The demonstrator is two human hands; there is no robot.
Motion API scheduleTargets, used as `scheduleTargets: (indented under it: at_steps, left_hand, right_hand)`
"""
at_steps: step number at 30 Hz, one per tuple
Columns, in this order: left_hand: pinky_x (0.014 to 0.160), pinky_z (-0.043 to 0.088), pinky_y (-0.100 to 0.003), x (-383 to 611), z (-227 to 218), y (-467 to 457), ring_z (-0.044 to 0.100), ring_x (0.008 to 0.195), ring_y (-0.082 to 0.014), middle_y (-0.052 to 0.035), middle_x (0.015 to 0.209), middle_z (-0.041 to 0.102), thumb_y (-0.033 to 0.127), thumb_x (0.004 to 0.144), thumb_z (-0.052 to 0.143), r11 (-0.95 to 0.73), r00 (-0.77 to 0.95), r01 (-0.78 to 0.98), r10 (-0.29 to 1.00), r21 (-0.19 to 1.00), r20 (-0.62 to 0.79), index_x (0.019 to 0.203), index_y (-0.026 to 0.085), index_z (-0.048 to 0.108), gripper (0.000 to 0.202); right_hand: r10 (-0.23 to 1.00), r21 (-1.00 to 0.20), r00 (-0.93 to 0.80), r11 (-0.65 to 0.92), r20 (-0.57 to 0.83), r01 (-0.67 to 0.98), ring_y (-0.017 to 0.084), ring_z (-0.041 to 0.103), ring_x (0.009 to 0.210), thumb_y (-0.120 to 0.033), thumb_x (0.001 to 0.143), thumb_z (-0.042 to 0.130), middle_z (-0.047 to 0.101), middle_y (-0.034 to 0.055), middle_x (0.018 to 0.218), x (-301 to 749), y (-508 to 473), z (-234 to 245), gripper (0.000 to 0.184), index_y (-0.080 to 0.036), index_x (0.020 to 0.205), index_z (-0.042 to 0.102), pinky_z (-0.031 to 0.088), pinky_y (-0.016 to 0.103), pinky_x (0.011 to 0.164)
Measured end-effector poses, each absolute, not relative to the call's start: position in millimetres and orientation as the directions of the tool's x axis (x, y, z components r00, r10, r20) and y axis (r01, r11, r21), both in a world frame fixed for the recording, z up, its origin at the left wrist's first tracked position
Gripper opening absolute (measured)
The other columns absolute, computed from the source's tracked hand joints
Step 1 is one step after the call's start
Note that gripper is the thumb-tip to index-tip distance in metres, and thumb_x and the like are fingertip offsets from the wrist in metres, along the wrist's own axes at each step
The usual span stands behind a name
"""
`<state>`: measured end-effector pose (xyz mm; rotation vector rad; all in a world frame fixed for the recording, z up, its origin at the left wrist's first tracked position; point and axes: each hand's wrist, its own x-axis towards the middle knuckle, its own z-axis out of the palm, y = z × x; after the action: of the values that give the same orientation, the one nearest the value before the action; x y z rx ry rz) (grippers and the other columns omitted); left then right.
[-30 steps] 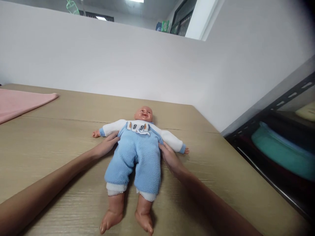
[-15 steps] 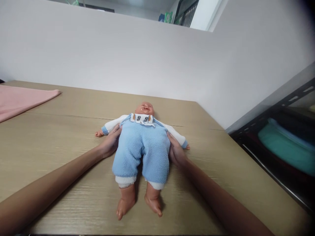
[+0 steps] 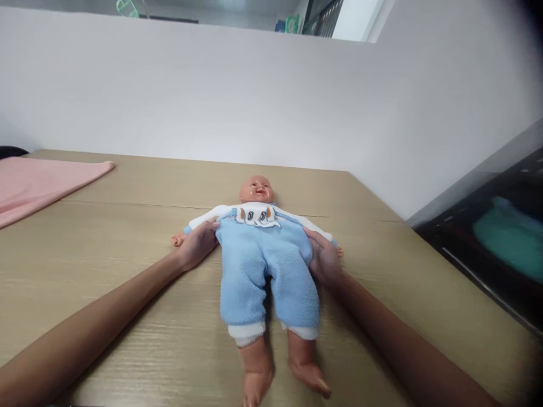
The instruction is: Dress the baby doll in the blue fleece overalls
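Observation:
A baby doll (image 3: 265,254) lies face up on the wooden table (image 3: 139,316), its head toward the wall and its bare feet toward me. It wears a fuzzy light blue outfit with white sleeves and an animal-face bib (image 3: 258,216). My left hand (image 3: 200,244) grips the side of the outfit near the doll's waist, under the arm. On the opposite side, my right hand (image 3: 324,259) grips the blue cloth the same way. The fingertips of both hands are partly hidden by the cloth.
A pink cloth (image 3: 46,183) lies at the table's far left. Behind the table rises a white wall (image 3: 190,90). To the right, beyond the table edge, a dark rack holds a blurred teal item (image 3: 509,237).
The doll's legs and body have shifted right and nearer to me, with both hands moving along. Its face shows more now, and the bib lies flatter. The camera view has shifted slightly.

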<state>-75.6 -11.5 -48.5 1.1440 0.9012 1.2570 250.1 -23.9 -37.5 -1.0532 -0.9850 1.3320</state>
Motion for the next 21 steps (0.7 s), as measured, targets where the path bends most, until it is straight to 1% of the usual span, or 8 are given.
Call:
scheduleTargets:
  at_steps: [4,6,9,12,15,17,19,21]
  left_hand:
    - [0.1,0.055,-0.041,-71,-54,-14,0.069,0.106,-0.0287,-0.006,0.104,0.074,0.061,0.097,0.081,-0.013,0.176,-0.297,0.982,0.955,0.068,0.104,0.024,0.072,0.039]
    - [0.097,0.052,-0.035,-70,-54,-17,0.064,0.102,-0.0237,-0.0031,0.105,0.072,0.061,0.097,0.084,-0.04,0.127,-0.291,0.989,0.956,0.08,0.105,0.024,0.074,0.04]
    - [0.095,0.047,-0.033,-70,-52,-19,0.06,0.101,-0.022,-0.0022,0.103,0.07,0.064,0.095,0.086,-0.121,0.014,-0.217,0.992,0.969,0.127,0.101,0.023,0.075,0.043]
    - [0.094,0.045,-0.034,-68,-48,-20,0.058,0.099,-0.0221,-0.0019,0.1,0.069,0.066,0.093,0.088,-0.191,-0.043,-0.19,0.982,0.963,0.186,0.096,0.022,0.074,0.046]
    - [0.091,0.044,-0.034,-64,-47,-20,0.056,0.094,-0.0212,-0.0003,0.094,0.064,0.066,0.093,0.087,-0.256,-0.043,-0.22,0.967,0.942,0.252,0.095,0.022,0.071,0.047]
    - [0.089,0.044,-0.033,-60,-48,-21,0.055,0.093,-0.0205,0.0002,0.095,0.062,0.065,0.096,0.085,-0.288,-0.024,-0.233,0.956,0.929,0.291,0.099,0.022,0.07,0.045]
    - [0.084,0.043,-0.033,-58,-50,-22,0.053,0.09,-0.02,0.0002,0.096,0.061,0.062,0.101,0.081,-0.306,-0.004,-0.2,0.95,0.931,0.312,0.104,0.023,0.069,0.041]
    - [0.083,0.042,-0.033,-57,-52,-24,0.053,0.089,-0.0197,0.0002,0.098,0.061,0.059,0.106,0.076,-0.321,0.003,-0.156,0.946,0.934,0.326,0.109,0.023,0.069,0.037]
  right_hand:
    - [1.0,-0.98,0.024,0.01,0.005,-0.2,0.035,0.077,0.109,-0.059,0.071,0.093,0.081,0.0034,0.091,254,-16,-45,0.041,-0.028,0.084,0.068,0.066,0.046,0.095]
    - [0.995,-0.997,0.089,0.058,0.053,-0.053,0.034,0.076,0.11,-0.063,0.073,0.094,0.08,0.0038,0.095,259,-15,-51,0.046,-0.028,0.089,0.069,0.063,0.046,0.099]
    - [0.956,-0.971,0.239,0.12,0.17,0.208,0.035,0.075,0.11,-0.074,0.073,0.091,0.079,0.0075,0.102,264,-20,-56,0.057,-0.028,0.098,0.069,0.061,0.053,0.105]
    - [0.897,-0.901,0.285,0.219,0.337,0.376,0.035,0.074,0.115,-0.067,0.084,0.084,0.076,0.0111,0.118,259,-31,-43,0.051,-0.027,0.111,0.066,0.06,0.058,0.107]
    - [0.826,-0.761,0.18,0.377,0.534,0.528,0.034,0.073,0.123,-0.049,0.096,0.076,0.073,0.0128,0.133,242,-35,-11,0.034,-0.028,0.119,0.064,0.057,0.062,0.114]
    - [0.785,-0.664,0.033,0.501,0.619,0.555,0.034,0.073,0.123,-0.041,0.101,0.073,0.075,0.012,0.128,222,-27,17,0.023,-0.028,0.117,0.064,0.058,0.061,0.114]
    - [0.747,-0.564,-0.183,0.617,0.639,0.549,0.033,0.075,0.119,-0.035,0.103,0.069,0.077,0.0111,0.119,197,-10,43,0.013,-0.027,0.113,0.066,0.061,0.057,0.109]
    - [0.726,-0.491,-0.399,0.679,0.56,0.546,0.032,0.076,0.117,-0.031,0.104,0.067,0.078,0.0117,0.121,169,15,63,0.011,-0.026,0.113,0.069,0.062,0.054,0.106]
